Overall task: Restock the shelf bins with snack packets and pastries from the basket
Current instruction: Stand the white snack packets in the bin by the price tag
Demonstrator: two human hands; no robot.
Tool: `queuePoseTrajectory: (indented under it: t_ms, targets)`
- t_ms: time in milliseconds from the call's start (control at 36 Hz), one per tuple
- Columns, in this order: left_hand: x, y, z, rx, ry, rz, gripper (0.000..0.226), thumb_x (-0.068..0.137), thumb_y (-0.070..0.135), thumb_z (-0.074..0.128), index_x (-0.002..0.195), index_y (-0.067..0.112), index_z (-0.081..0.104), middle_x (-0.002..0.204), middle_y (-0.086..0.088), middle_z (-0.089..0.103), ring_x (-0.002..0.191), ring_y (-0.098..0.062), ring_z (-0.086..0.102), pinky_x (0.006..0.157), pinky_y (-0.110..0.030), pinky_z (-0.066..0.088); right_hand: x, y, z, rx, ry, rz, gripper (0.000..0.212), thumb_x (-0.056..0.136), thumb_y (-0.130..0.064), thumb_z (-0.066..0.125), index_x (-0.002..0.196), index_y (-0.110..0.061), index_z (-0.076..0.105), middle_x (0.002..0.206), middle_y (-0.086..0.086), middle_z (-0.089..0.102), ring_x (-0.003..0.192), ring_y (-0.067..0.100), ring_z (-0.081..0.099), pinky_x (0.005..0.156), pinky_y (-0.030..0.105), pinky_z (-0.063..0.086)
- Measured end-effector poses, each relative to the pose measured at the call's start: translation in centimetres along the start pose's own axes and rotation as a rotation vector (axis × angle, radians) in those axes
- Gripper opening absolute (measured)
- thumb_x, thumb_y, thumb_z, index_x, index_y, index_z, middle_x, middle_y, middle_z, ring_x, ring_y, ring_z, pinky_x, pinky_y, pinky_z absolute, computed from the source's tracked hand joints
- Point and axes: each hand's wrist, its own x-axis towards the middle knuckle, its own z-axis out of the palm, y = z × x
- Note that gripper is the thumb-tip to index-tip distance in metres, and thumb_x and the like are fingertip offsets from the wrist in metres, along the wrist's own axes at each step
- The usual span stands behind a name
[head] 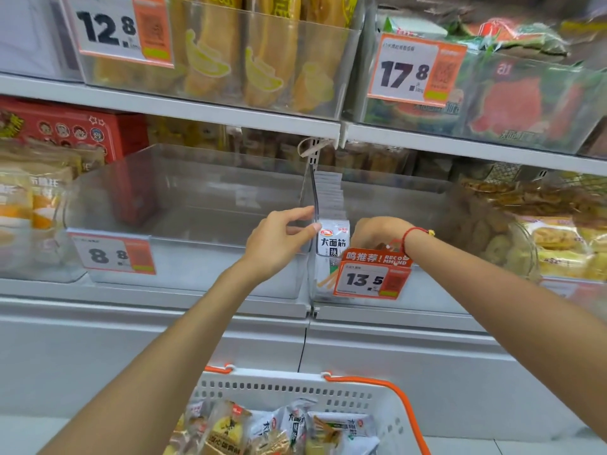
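Head view: white snack packets (333,254) with black lettering stand upright in a clear bin (427,290); left hand (282,239) pinches its edge, right hand (377,233) curls over the packets.

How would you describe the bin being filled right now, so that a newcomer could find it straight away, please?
Look at the lower shelf, under the clear bins of yellow cakes. The bin being filled sits at the middle, right of the empty bin marked 8.8. It alone carries a red tag reading 13.5, with white packets standing behind it.
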Motion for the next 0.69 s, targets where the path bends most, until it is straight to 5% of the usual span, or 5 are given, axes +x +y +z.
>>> queuePoseTrajectory:
  t_ms: [111, 194, 361, 528, 694]
  targets:
    - [-0.2, 0.4, -0.1, 0.015, -0.003, -0.002, 0.045, 0.092, 0.043, 0.060, 0.136, 0.033, 0.054, 0.126, 0.017, 0.062, 0.108, -0.007, 0.063, 0.095, -0.045, 0.051, -1.0, 0.6, -1.0, 0.210, 0.078, -0.029, 0.038, 0.088, -0.042, 0.065, 0.100, -0.006, 0.063, 0.089, 0.004, 0.068, 0.078, 0.017, 0.064, 0.076, 0.030, 0.053]
    - [-0.4, 0.6, -0.2, 0.003, 0.000, -0.005, 0.044, 0.092, 0.041, 0.061, 0.134, 0.030, 0.055, 0.126, 0.014, 0.062, 0.106, -0.008, 0.064, 0.094, -0.047, 0.051, -2.1, 1.0, -1.1, 0.365, 0.266, -0.104, 0.042, 0.089, -0.037, 0.065, 0.114, -0.004, 0.063, 0.096, 0.009, 0.069, 0.084, 0.019, 0.067, 0.071, 0.025, 0.054]
    - [-3.1, 0.9, -0.2, -0.122, 0.210, 0.092, 0.028, 0.091, 0.024, 0.065, 0.119, 0.028, 0.063, 0.113, 0.016, 0.066, 0.094, 0.000, 0.064, 0.091, -0.034, 0.052, -7.4, 0.6, 1.0, 0.602, 0.574, -0.448, 0.012, 0.088, -0.027, 0.067, 0.099, -0.021, 0.068, 0.084, -0.003, 0.070, 0.061, 0.001, 0.061, 0.051, 0.007, 0.043]
    - [-9.5, -1.9, -0.3, -0.224, 0.345, -0.008, 0.011, 0.096, 0.031, 0.057, 0.102, 0.030, 0.065, 0.090, 0.013, 0.069, 0.075, -0.005, 0.065, 0.070, -0.035, 0.052, -8.4, 1.1, 8.5, 0.559, 0.252, -0.496, 0.007, 0.090, -0.013, 0.064, 0.092, -0.009, 0.069, 0.063, 0.006, 0.066, 0.045, 0.004, 0.056, 0.050, 0.013, 0.045]
    - [-15.8, -8.8, 0.9, -0.093, 0.089, -0.276, 0.011, 0.096, 0.031, 0.055, 0.090, 0.036, 0.062, 0.091, 0.013, 0.070, 0.079, -0.008, 0.066, 0.068, -0.032, 0.050, -5.4, 2.1, 18.5, 0.383, -0.159, -0.360, 0.014, 0.094, -0.019, 0.060, 0.100, -0.011, 0.068, 0.070, -0.003, 0.066, 0.056, 0.004, 0.060, 0.050, 0.011, 0.042]
